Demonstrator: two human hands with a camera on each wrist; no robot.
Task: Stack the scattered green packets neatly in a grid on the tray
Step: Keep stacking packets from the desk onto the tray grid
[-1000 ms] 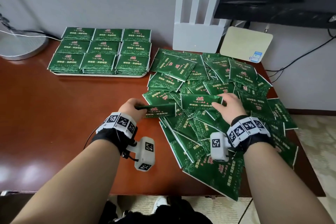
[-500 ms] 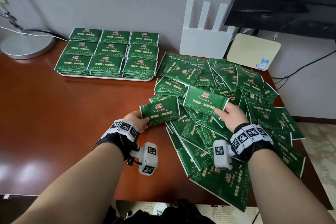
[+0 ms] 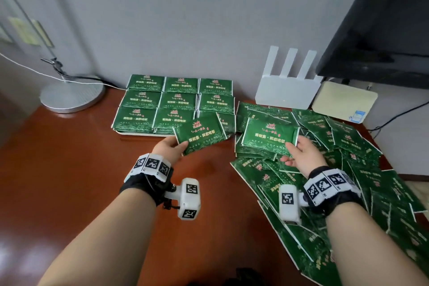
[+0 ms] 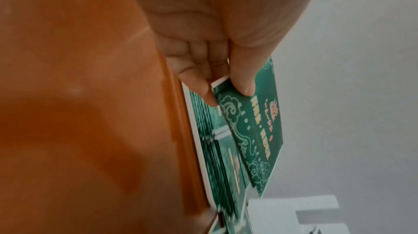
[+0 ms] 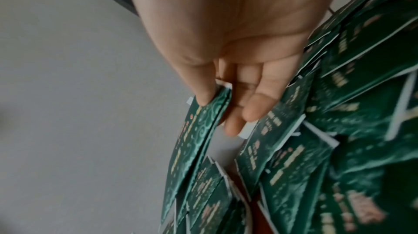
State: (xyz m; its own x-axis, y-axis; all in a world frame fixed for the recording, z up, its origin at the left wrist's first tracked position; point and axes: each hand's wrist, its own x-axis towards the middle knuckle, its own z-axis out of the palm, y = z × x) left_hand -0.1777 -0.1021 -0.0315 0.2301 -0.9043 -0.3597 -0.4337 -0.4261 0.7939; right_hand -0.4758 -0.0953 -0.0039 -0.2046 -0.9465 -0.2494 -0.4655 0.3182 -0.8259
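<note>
Fingers of left hand [image 3: 170, 148] pinch 1 green packet [image 3: 200, 134] at frame center, over tray [image 3: 139, 133] edge; right hand [image 3: 301, 154] grips another packet [image 3: 269, 136] above the pile [image 3: 348, 169].

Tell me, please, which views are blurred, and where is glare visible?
Head view: mostly sharp, window glare on the table at lower left. Left wrist view: the tray stacks smear. Right wrist view: the loose pile is motion-blurred, its print unreadable.
</note>
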